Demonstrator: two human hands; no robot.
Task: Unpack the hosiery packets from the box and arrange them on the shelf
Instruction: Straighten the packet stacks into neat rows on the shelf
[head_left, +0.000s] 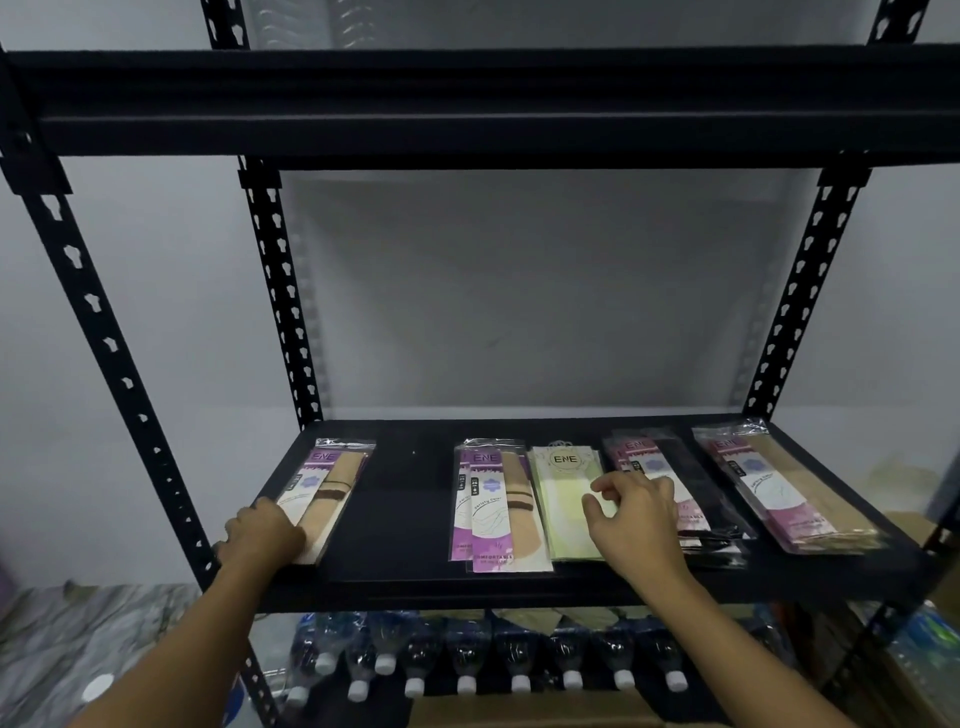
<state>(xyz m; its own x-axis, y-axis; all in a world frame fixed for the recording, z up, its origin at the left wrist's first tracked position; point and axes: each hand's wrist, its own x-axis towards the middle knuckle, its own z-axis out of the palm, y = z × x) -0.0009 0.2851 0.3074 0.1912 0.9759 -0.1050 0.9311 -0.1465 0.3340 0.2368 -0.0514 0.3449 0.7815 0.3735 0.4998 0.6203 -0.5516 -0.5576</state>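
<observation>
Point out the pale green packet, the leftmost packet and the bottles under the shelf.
pale green packet (560, 517): head view, middle of front.
leftmost packet (328, 493): head view, middle of front.
bottles (464, 652): head view, body of a middle bottle.

Left hand (262, 532) is covering the leftmost packet's (332, 486) near corner; right hand (636, 519) is masking the green packet's (563, 499) edge.

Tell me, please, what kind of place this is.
Probably a stockroom or a shop's back room. A black slotted steel rack stands against a bare wall, packets lie in stacks on its shelf, and capped bottles and boxes are stored below it.
</observation>
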